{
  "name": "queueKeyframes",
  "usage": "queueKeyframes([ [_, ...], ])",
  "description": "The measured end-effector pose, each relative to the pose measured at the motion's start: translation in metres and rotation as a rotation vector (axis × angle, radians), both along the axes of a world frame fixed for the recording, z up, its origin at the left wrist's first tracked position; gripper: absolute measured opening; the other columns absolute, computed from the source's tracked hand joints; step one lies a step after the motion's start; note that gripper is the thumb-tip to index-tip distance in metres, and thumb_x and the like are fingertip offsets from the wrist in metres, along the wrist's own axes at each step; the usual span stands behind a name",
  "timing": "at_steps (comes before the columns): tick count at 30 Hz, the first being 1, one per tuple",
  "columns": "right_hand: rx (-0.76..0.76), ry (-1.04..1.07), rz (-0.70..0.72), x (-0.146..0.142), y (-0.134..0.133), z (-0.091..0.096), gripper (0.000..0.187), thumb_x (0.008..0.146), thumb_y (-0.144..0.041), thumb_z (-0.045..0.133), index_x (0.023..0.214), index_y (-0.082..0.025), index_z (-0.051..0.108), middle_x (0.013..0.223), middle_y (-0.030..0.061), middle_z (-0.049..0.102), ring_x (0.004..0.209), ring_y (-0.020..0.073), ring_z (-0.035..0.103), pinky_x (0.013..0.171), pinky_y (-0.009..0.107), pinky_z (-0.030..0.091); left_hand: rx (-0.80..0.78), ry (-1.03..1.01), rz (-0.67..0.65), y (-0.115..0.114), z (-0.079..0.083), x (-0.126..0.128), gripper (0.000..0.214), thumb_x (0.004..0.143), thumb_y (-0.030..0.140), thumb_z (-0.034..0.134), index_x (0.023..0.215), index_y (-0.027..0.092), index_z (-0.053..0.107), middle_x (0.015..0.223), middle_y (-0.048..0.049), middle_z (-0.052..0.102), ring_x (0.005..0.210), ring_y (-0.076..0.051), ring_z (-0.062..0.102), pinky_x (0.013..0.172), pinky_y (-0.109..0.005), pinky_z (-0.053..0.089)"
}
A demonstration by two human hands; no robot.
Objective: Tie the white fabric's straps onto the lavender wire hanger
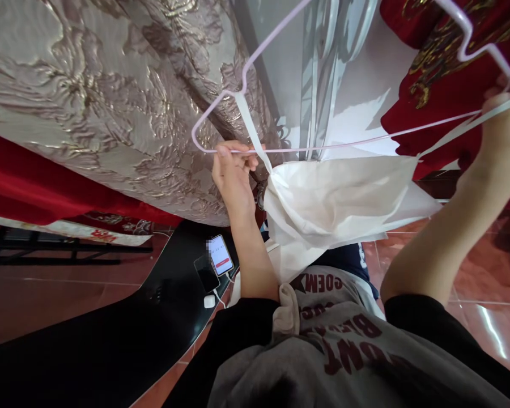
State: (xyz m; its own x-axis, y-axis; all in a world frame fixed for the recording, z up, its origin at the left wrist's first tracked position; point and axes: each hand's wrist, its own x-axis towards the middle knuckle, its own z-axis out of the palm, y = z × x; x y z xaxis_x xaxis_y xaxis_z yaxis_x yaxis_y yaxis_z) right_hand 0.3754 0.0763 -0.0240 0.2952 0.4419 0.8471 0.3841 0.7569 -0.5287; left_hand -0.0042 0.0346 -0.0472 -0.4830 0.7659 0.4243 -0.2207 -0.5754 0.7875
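A pale lilac hanger [276, 32] is held up in front of me. From it hangs a cream garment with thin straps [340, 192], its lower part draping towards my lap. One strap loops over the hanger's left notch. My left hand [237, 173] pinches the hanger's bottom bar near the left corner, close to that strap. At the right edge of the picture, my right hand [504, 116] is closed around the hanger's right end. The other strap runs across that hand. The frame edge cuts off some of its fingers.
Shiny brocade fabric [89, 96] hangs at the left, and red cloth with gold embroidery [433, 73] at the right. On a curved black surface [110, 334] lie a lit phone [222, 255], a dark phone [206, 275] and a small white case [209, 301]. Reddish tiles [471, 283] cover the floor.
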Motion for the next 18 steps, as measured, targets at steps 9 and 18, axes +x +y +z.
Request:
queueKeyframes([
  [9, 0.006, -0.286, -0.082, -0.041, -0.006, 0.046, 0.022, 0.101, -0.040, 0.084, 0.119, -0.026, 0.085, 0.110, 0.0064, 0.085, 0.101, 0.0263, 0.080, 0.089, 0.043, 0.066, -0.009, -0.049, -0.028, 0.003, 0.001, -0.005, 0.055, 0.129, 0.030, 0.024, 0.086, 0.021, 0.057, 0.078, -0.0057, 0.078, 0.057, -0.013, 0.057, 0.060, -0.031, 0.037],
  [18, -0.094, -0.484, -0.119, -0.048, -0.004, 0.053, 0.036, 0.096, -0.033, 0.086, 0.130, -0.024, 0.080, 0.124, 0.0099, 0.076, 0.110, 0.0289, 0.070, 0.099, 0.046, 0.059, -0.045, -0.090, -0.063, 0.003, 0.001, -0.002, 0.053, 0.129, 0.034, 0.029, 0.087, 0.020, 0.059, 0.077, -0.0051, 0.077, 0.057, -0.013, 0.056, 0.061, -0.029, 0.038],
])
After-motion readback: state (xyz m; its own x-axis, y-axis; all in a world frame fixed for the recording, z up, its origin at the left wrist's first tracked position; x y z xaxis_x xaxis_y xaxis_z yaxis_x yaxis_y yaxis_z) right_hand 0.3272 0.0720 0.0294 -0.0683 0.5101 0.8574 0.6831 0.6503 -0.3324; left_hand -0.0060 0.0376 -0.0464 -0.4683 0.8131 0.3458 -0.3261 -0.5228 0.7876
